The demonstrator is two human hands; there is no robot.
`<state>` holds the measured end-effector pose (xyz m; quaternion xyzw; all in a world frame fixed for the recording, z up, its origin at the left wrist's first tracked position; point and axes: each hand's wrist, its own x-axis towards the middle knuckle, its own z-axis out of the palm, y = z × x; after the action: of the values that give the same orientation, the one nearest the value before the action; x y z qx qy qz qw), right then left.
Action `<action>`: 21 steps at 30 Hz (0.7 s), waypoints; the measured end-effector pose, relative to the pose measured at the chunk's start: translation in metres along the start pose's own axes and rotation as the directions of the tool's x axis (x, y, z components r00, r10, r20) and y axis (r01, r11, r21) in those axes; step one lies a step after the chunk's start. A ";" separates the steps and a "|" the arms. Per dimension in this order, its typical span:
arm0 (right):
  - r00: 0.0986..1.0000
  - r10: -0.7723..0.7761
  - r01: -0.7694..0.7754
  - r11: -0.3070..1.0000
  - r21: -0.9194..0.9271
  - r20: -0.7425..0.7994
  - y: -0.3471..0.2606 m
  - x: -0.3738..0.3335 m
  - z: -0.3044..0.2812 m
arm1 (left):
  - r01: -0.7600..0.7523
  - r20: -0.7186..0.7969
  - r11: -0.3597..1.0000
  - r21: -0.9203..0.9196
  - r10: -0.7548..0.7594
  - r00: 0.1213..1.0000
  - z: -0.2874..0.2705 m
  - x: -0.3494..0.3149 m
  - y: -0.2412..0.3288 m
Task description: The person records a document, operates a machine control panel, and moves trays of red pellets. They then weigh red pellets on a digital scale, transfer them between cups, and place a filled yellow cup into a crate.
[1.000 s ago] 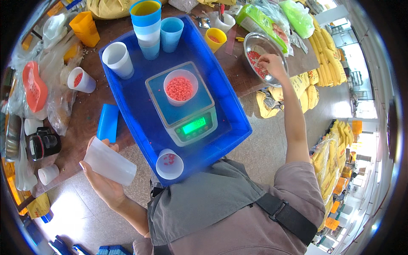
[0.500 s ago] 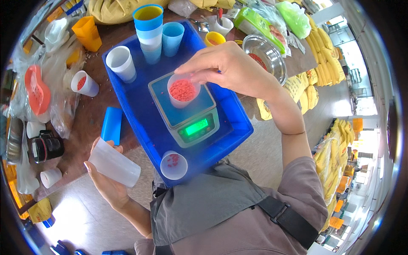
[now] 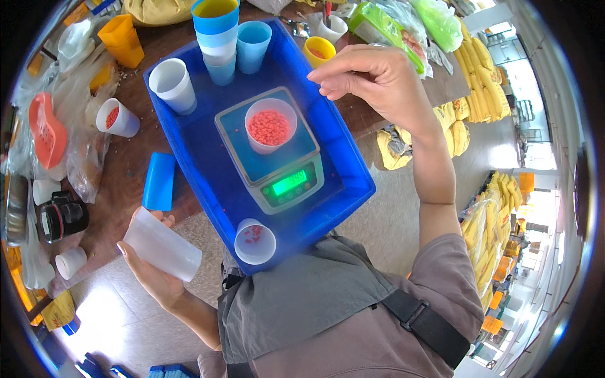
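Note:
My left hand [image 3: 146,275] grips a translucent white cup [image 3: 164,246], tilted, left of a blue bin [image 3: 205,179]. My right hand [image 3: 387,82] hovers past the bin's right rim, thumb and fingertips pressed together; anything between them is too small to make out. Inside the bin, a digital scale [image 3: 252,167] with a lit green display carries a white cup [image 3: 273,106] part-filled with red pellets [image 3: 270,128]. Another white cup [image 3: 257,251] with a few red pellets at its bottom sits in the bin's near corner.
Stacked blue and white cups [image 3: 216,38], a light-blue cup [image 3: 253,47] and a white cup [image 3: 173,87] stand at the bin's far end. On the brown table are a yellow cup [image 3: 319,50], a blue cup [image 3: 159,181] and a tipped white cup [image 3: 126,121] holding red pellets.
My right hand has moved from above the cup on the scale to the right, past the bin's rim. My left hand keeps its cup, shifted slightly left.

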<state>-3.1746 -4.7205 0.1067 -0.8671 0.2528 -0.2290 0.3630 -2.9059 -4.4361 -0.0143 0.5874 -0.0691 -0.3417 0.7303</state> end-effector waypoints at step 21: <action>0.965 -0.257 0.261 0.941 -0.213 0.049 -0.022 0.016 0.025 | -0.165 -0.003 0.976 0.145 0.167 0.986 -0.010 -0.006 -0.003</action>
<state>-3.1423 -4.7037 0.1110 -0.9297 0.1563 -0.2366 0.2350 -2.9063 -4.4251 -0.0180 0.6334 -0.1369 -0.2692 0.7124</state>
